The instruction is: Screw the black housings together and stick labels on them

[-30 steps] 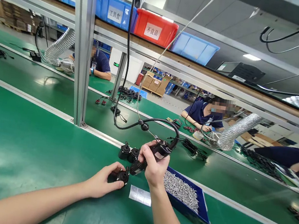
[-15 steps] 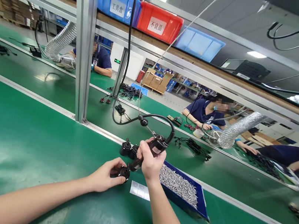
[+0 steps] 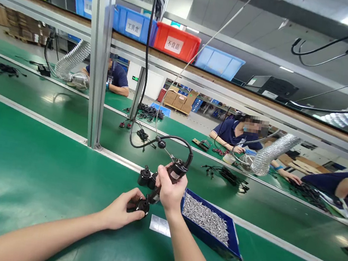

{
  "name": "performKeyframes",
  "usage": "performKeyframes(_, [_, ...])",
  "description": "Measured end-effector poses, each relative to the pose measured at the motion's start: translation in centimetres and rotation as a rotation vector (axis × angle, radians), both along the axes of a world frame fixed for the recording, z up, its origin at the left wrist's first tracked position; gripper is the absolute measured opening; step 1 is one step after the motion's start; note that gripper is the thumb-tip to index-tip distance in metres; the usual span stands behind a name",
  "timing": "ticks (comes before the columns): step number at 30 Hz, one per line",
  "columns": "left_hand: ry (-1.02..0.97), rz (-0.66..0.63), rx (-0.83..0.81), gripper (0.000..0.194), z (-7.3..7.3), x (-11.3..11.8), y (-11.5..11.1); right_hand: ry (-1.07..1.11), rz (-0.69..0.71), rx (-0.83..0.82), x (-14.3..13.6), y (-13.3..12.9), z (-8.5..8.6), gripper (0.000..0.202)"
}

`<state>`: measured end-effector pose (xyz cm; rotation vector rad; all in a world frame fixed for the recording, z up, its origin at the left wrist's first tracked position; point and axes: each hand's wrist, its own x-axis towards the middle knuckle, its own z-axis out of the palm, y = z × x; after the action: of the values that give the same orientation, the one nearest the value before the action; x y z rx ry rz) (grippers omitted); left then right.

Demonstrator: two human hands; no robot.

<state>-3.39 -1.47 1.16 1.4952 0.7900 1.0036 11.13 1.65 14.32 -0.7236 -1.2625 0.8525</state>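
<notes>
The left hand grips a round black part on the green bench, and the right hand is wrapped around a black corded screwdriver, its lower end at the part and its label too small to read. A blue tray of metal pieces lies beside the right hand. On the shelf above, a blue bin reads "工具盒" and a red bin "不良品".

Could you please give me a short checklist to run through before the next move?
1. Left hand on the black part: ok, fingers around it.
2. Right hand gripping the black corded tool: ok.
3. Tool's tip properly seated on the part: cannot tell, tip hidden.
4. Cord clear of both hands: ok, it loops above them.
5. Metal pieces inside the blue tray: ok.
</notes>
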Motion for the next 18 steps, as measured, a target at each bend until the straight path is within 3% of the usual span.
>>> performKeyframes(5, [-0.012,-0.040,0.032,0.029,0.1,0.4,-0.2,-0.055,0.008,-0.008,1.1,-0.8,1.1,0.035])
performKeyframes(10, [-0.008,-0.085,0.092,0.030,0.1,0.5,-0.4,0.028,0.110,0.028,1.3,-2.5,2.0,0.024])
performKeyframes(18, [-0.019,-0.109,0.104,0.027,-0.3,0.4,-0.2,-0.017,0.224,-0.006,0.2,-2.9,0.6,0.022])
